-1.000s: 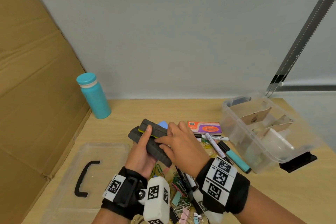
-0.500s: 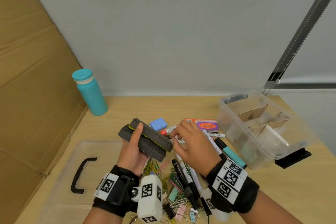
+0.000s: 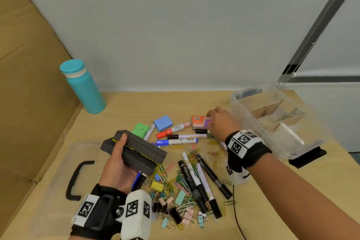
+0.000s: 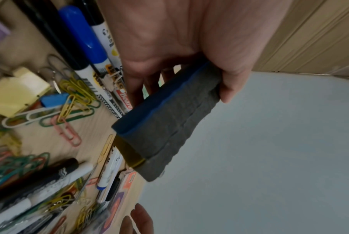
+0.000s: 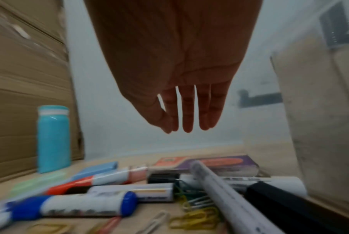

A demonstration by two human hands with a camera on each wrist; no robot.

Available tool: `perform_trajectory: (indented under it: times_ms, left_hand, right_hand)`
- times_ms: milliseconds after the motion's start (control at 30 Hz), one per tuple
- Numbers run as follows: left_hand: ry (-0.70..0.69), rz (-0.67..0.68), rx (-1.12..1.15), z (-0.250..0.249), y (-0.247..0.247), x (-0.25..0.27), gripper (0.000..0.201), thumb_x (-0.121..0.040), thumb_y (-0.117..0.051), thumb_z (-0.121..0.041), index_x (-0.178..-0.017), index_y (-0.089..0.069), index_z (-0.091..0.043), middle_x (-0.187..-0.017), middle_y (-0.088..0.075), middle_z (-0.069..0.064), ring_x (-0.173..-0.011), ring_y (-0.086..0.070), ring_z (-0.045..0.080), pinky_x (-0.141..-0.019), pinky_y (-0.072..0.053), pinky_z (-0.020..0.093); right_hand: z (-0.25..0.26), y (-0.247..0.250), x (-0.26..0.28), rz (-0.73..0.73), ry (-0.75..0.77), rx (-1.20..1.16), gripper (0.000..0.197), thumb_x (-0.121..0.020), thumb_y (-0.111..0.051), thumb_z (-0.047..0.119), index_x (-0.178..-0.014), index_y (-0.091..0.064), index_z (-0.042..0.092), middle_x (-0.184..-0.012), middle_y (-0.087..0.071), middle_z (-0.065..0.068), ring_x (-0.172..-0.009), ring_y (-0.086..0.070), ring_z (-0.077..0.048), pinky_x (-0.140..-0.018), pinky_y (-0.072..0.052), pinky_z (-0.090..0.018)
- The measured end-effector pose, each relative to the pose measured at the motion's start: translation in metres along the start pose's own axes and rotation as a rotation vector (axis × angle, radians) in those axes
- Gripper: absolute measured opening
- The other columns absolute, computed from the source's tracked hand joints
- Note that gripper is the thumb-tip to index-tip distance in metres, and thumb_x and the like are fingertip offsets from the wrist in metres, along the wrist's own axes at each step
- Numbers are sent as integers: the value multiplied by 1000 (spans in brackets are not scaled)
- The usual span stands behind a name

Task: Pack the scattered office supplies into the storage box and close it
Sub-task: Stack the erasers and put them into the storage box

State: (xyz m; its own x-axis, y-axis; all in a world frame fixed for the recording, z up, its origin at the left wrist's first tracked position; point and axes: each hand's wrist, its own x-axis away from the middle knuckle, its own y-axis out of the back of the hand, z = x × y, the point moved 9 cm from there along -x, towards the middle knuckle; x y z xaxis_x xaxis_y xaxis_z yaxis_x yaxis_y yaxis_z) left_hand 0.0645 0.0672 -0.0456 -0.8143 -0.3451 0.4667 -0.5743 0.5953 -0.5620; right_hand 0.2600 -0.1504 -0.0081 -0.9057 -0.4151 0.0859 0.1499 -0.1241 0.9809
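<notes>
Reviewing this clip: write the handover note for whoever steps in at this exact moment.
Left hand grips two stacked whiteboard erasers above the table.
Right hand is open and holds nothing, hovering over the orange-purple box beside the storage box.
Lid lies off, at the left.
Done: nothing of the scatter visibly packed.
Left: erasers, markers, clips, small boxes; then close.

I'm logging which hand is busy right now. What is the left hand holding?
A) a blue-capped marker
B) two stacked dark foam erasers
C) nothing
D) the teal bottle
B: the left hand grips two stacked dark foam erasers above the table, while the right hand is open and holds nothing.
</notes>
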Motion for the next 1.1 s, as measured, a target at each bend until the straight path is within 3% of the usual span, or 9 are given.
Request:
perform_trajectory:
  times_ms: [100, 200, 267, 433, 633, 767, 900, 967, 1100]
  left_hand:
    - [43, -17, 5, 3, 5, -2, 48, -92, -47, -46, -127, -55, -14, -121, -65, 15, -110, -62, 30, -87, -47, 45]
    - [62, -13, 13, 3, 6, -3, 42, -92, -47, -45, -119, -59, -15, -112, -70, 13, -101, -67, 26, -85, -48, 43]
    - [62, -31, 29, 4, 9, -3, 43, -92, -48, -44, -123, -57, -15, -118, -67, 12, -107, -64, 27, -85, -48, 44]
    - [66, -70, 28, 8, 16, -3, 34, -91, -52, -43, -112, -62, -17, -121, -66, 11, -107, -63, 25, -80, -49, 43]
    - [76, -65, 12, 10, 10, 2, 34, -90, -51, -46, -108, -64, -20, -115, -69, 7, -101, -66, 21, -80, -49, 41]
    - [67, -35, 16, 10, 4, 7, 38, -89, -50, -50, -108, -63, -20, -102, -72, 3, -98, -64, 21, -82, -49, 40]
    - [61, 5, -19, 11, -3, 13, 44, -87, -50, -53, -110, -61, -17, -84, -75, 3, -75, -73, 17, -66, -61, 35]
    - [60, 9, -70, 13, -7, 17, 48, -87, -53, -51, -115, -59, -13, -92, -75, 7, -76, -73, 16, -67, -59, 36]
    - [10, 66, -184, 15, -29, 24, 50, -87, -60, -32, -130, -51, -8, -127, -60, 20, -106, -63, 25, -86, -54, 40]
  right_hand:
    - [-24, -29, -28, 203, -126, 168, 49, -88, -54, 16, -134, -39, 13, -134, -41, -10, -124, -40, -30, -101, -42, -46]
    - [-33, -47, -45, 273, -132, 273, 52, -87, -60, 27, -132, -39, 12, -132, -45, -13, -122, -42, -32, -103, -41, -46]
    - [-34, -51, -50, 298, -120, 346, 61, -80, -68, 32, -131, -38, 13, -129, -47, -12, -121, -42, -32, -101, -41, -46]
    - [-29, -41, -53, 275, -103, 388, 57, -84, -64, 30, -132, -41, 11, -132, -43, -13, -125, -38, -32, -101, -41, -44]
    - [-8, 1, -19, 111, -14, 331, 70, -80, -63, 51, -134, -37, 14, -133, -40, -13, -123, -40, -32, -102, -38, -43]
    - [1, 33, 19, 11, 39, 162, 66, -81, -55, 54, -132, -42, 15, -125, -40, -10, -114, -43, -30, -97, -41, -40]
    - [-5, 56, 59, -14, 53, -150, 59, -82, -58, 48, -130, -47, 16, -116, -44, -1, -104, -52, -20, -91, -46, -33]
    - [-10, 72, 77, -76, 60, -280, 54, -81, -63, 47, -125, -50, 20, -110, -49, 4, -97, -54, -15, -86, -47, -29]
    - [-26, 92, 103, -146, 18, -661, 60, -72, -75, 48, -121, -45, 30, -102, -59, 8, -93, -60, -8, -81, -51, -27]
